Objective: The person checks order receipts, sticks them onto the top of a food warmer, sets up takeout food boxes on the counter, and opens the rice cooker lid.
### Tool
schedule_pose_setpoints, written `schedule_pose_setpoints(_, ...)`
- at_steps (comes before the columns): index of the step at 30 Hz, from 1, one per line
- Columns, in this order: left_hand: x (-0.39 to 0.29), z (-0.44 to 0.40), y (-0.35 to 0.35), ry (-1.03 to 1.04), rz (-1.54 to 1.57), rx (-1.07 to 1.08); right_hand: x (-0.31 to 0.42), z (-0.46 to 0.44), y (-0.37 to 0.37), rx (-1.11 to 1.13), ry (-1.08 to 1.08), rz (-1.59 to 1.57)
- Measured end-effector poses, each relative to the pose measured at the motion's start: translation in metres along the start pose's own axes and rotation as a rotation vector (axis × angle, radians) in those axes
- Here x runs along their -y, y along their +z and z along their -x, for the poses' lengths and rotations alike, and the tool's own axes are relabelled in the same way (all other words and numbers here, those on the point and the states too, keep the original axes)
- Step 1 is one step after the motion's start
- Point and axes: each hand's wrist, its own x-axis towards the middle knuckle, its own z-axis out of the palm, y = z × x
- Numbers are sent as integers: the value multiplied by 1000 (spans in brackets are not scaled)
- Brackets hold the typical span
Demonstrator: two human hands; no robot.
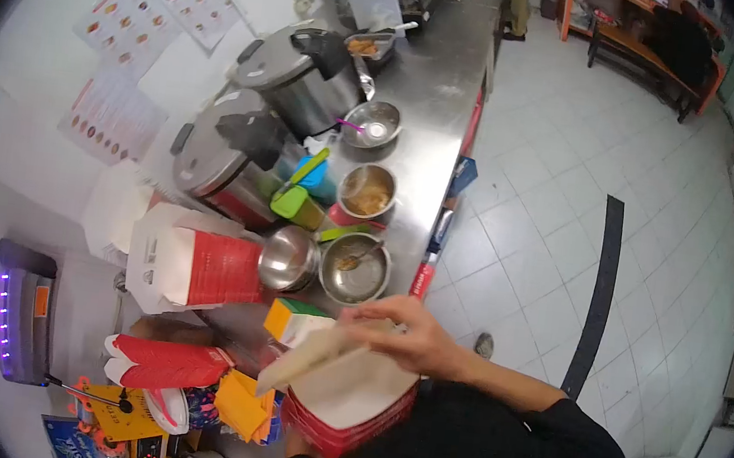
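A red container with a white inside stands at the counter's near edge, close to my body. Over its left part my right hand holds a pale, flat, flap-like piece, tilted and blurred by motion. My left hand shows only in part at the container's lower left side; its fingers are hidden. A small green, orange and white box is just beyond the container.
Metal bowls line the steel counter, beside two large cookers. Red cartons, red packets and yellow packets lie to the left. A person stands far off.
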Motion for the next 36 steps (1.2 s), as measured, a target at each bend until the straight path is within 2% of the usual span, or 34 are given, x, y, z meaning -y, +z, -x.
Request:
schedule_pose_setpoints(2, 28, -26, 13, 9, 53, 40, -20, 26, -53, -98, 174, -32)
schedule_pose_setpoints(6, 67, -80, 23, 69, 119, 78, -44, 12, -154, -64, 232, 75)
schedule_pose_setpoints(9, 90, -118, 20, 94, 170, 75, -72, 9, -164, 30, 173, 151)
schedule_pose_setpoints(10, 98, -133, 14, 101, 190, 62, -82, 7, -163, -53, 210, 77)
schedule_pose_setpoints(15, 133, -208, -38, 173, 261, 6, -169, -19, -194, -9, 236, 16)
schedule_pose_setpoints(17, 149, -246, -70, 198, 297, -8, -223, -33, -211, -1, 232, 38)
schedule_pose_setpoints(20, 163, -313, -130, 262, 360, -29, -304, -98, -262, -388, 276, 130)
schedule_pose_setpoints(22, 164, -364, -173, 312, 407, -37, -389, -139, -305, -555, 400, -61)
schedule_pose_setpoints(23, 162, -387, -192, 341, 436, -45, -434, -163, -329, -628, 386, 15)
schedule_pose_setpoints(26, 136, -453, -234, 382, 470, -93, -559, -230, -394, -430, 451, 147)
schedule_pose_setpoints(28, 126, -470, -257, 315, 435, -150, -638, -253, -403, -116, 502, 360)
schedule_pose_setpoints(29, 121, -481, -269, 337, 343, -113, -678, -267, -404, 42, 521, 460)
schedule_pose_setpoints(30, 116, -491, -281, 356, 252, -76, -714, -284, -401, 147, 515, 550)
schedule_pose_setpoints(32, 114, -508, -293, 335, 187, -130, -793, -329, -403, 361, 489, 733)
schedule_pose_setpoints(33, 108, -521, -285, 311, 141, -277, -846, -356, -409, 281, 409, 791)
schedule_pose_setpoints(34, 107, -534, -292, 328, 85, -288, -892, -381, -417, 202, 330, 845)
schedule_pose_setpoints(36, 114, -572, -307, 352, 8, -362, -917, -453, -436, -20, 227, 1086)
